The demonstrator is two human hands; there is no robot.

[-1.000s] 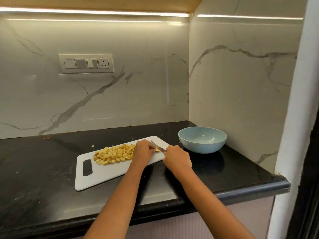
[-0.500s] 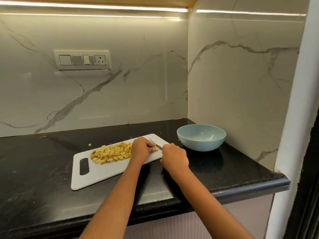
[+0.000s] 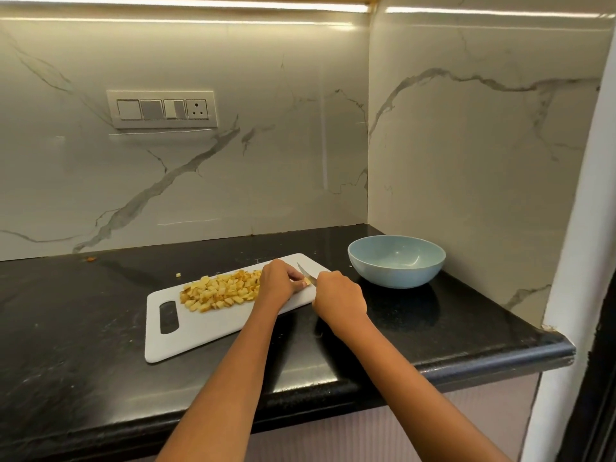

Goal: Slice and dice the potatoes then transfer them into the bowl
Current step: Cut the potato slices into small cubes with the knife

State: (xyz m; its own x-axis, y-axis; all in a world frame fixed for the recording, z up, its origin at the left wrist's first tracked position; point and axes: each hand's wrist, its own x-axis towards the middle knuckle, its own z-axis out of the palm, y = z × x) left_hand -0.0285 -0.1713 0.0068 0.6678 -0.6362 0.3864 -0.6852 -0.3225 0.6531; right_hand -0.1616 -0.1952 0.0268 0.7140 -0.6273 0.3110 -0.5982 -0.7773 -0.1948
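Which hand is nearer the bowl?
Right. The right hand holds the knife just left of the bowl; the left hand is farther left, over the board.

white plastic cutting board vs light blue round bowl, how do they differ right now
The white plastic cutting board is flat and rectangular; the light blue round bowl is deep and curved. The board carries a heap of diced yellow potato; the bowl holds nothing. The left hand and the right hand with its knife work over the board; the bowl stands untouched. Both sit on the black stone counter.
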